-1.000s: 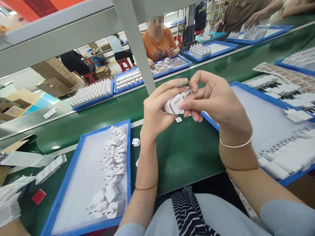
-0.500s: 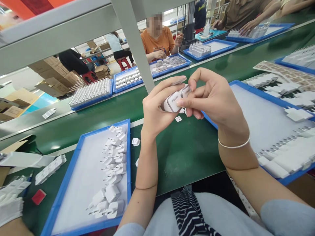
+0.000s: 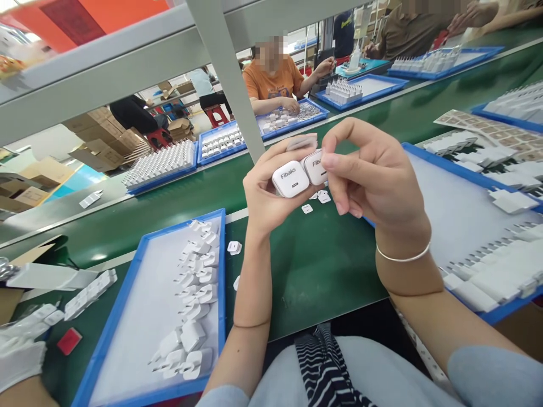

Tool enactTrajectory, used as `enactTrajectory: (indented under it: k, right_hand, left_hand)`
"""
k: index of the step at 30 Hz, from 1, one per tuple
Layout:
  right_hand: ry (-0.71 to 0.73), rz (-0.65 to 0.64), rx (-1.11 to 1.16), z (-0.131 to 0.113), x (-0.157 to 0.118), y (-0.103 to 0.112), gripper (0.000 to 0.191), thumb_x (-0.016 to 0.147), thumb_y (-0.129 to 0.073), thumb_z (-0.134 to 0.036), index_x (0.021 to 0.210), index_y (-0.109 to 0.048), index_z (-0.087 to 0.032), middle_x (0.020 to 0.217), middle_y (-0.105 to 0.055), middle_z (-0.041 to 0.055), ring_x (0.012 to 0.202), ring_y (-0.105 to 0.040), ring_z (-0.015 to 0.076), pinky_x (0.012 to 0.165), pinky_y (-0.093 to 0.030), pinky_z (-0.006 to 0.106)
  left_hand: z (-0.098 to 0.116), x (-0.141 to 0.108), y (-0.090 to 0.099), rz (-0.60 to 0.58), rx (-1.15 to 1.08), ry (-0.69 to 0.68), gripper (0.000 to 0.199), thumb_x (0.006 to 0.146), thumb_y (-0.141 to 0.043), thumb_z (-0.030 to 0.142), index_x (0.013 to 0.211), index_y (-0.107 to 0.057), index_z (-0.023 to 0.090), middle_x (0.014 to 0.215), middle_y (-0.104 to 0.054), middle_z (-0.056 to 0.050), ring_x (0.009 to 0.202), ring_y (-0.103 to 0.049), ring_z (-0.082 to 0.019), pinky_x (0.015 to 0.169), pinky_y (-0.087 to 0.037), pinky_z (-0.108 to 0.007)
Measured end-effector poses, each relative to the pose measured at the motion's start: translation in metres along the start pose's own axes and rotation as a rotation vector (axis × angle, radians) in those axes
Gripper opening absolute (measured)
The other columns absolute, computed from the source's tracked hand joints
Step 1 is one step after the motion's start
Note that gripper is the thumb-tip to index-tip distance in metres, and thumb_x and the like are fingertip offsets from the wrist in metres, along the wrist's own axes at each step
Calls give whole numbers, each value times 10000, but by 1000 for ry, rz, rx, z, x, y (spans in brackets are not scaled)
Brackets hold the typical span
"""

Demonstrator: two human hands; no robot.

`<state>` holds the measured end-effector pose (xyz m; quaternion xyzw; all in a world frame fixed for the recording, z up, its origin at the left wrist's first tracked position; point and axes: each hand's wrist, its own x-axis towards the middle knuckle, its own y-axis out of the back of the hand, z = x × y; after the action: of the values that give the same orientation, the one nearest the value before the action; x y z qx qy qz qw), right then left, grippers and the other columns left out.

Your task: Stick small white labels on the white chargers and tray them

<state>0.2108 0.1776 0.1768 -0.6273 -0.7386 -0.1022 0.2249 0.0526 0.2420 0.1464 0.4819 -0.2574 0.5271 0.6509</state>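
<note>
In my left hand [image 3: 271, 186] are two white plug chargers side by side, their end faces toward me. The left charger [image 3: 291, 180] shows printed lettering and a small oblong port. The right charger [image 3: 313, 168] is partly covered by the fingers of my right hand [image 3: 369, 169]. The thumb and index finger of that hand are closed together at its right edge. A thin pale piece [image 3: 302, 142] lies along the upper fingers of my left hand; its kind is unclear. Below my hands, small white face plates [image 3: 307, 208] with ports lie on the green belt [image 3: 318, 271].
To the left, a blue-rimmed tray [image 3: 146, 243] holds many white chargers with pins. Another blue-rimmed tray [image 3: 428, 169] with rows of chargers stands at right. A metal post [image 3: 231, 73] rises ahead. A gloved hand [image 3: 21, 362] is at far left; co-workers sit opposite.
My right thumb has moved off the left charger's face to the right charger's edge. The chargers have turned, so both faces show more fully toward me.
</note>
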Motion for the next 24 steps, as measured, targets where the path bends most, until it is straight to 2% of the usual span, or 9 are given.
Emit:
enactTrajectory:
  k: [4,8,12,14,16,18,21,23,24]
  right_hand:
    - [25,14,-57,-3,-4,-2,219,896,-718,-380,898,-545,-245,463,-588,-93,265,-349,78,293,-237,252]
    - [58,106,-194,-1,-6,-8,296,799,-812,-305,867,-530,-250,425,-561,-115,282,-383,82,323,-278,253]
    - [93,136,-220,6,-7,-13,325,760,-835,-301,829,-520,-259,414,-535,-130,293,-423,87,325,-295,236]
    - [100,116,-172,10,-6,-12,314,744,-844,-306,821,-545,-250,420,-549,-119,292,-423,82,317,-279,226]
    - [103,61,-86,11,-4,-9,283,742,-841,-334,812,-586,-233,434,-581,-91,290,-415,72,310,-268,221]
    - [103,8,-14,11,-2,-4,246,761,-818,-367,808,-631,-214,448,-600,-65,286,-409,61,304,-244,217]
    - [110,4,-9,7,0,4,154,813,-775,-307,798,-671,-194,449,-588,-47,293,-417,53,313,-207,226]
    - [112,21,-27,4,0,8,106,836,-754,-241,786,-679,-185,448,-576,-35,312,-436,64,323,-215,250]
    - [104,15,-34,3,-1,10,103,842,-751,-228,781,-681,-182,454,-579,-26,327,-447,72,331,-232,263]
  left_hand:
    - [4,2,1,7,-82,-71,322,881,-693,523,1151,-660,351,1261,-673,-7,1232,-655,-272,1077,-537,-547]
    - [9,2,2,2,-52,-122,248,923,-659,451,1148,-669,348,1267,-678,-9,1215,-659,-263,1048,-547,-512]
    - [14,-8,-2,52,44,-90,232,940,-635,441,1138,-666,324,1243,-692,-22,1196,-666,-245,1036,-558,-483]
    - [19,-12,-2,77,105,-60,271,944,-617,474,1151,-655,304,1264,-683,-37,1219,-657,-251,1054,-549,-487]
    - [25,-13,5,47,190,-31,297,936,-621,493,1157,-656,297,1288,-675,-35,1248,-644,-259,1078,-533,-488]
    - [32,-10,24,-55,316,13,297,902,-674,472,1141,-672,295,1302,-674,-21,1256,-641,-268,1090,-524,-478]
    - [40,0,72,-261,596,191,320,820,-763,371,1097,-707,220,1281,-692,-47,1204,-662,-270,1080,-521,-432]
    - [35,4,109,-422,835,447,317,814,-729,319,1057,-724,116,1214,-714,-81,1152,-672,-251,1078,-503,-394]
    - [28,4,127,-500,952,629,342,829,-695,305,1073,-716,66,1186,-717,-90,1146,-669,-243,1085,-488,-378]
